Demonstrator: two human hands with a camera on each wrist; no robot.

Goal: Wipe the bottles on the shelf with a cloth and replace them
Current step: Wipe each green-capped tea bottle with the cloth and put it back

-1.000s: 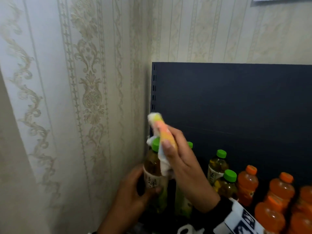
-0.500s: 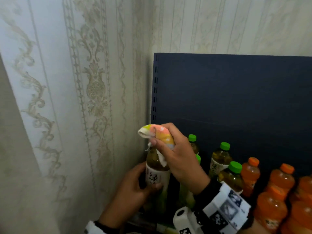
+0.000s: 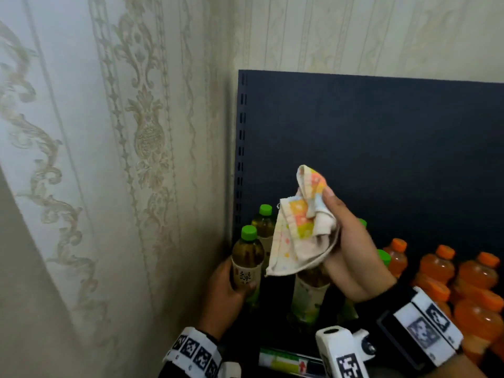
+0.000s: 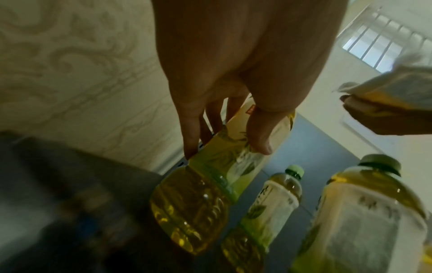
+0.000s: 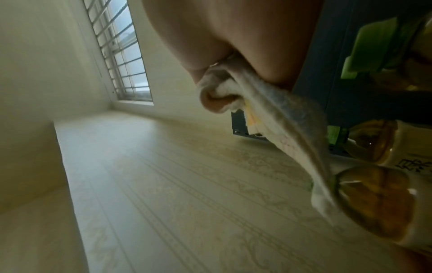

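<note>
Left hand (image 3: 223, 289) grips tea bottle (image 3: 247, 257) beside wall; right hand (image 3: 351, 252) holds cloth (image 3: 297, 227).

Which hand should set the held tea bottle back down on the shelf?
Left. The left hand already grips the tea bottle at its label, by the shelf's left end beside the wall. The right hand is full with the cloth, raised above the other bottles.

green-capped bottles (image 3: 247, 257) 5; orange bottles (image 3: 437, 267) at least 5; cloth (image 3: 297, 236) 1
</note>
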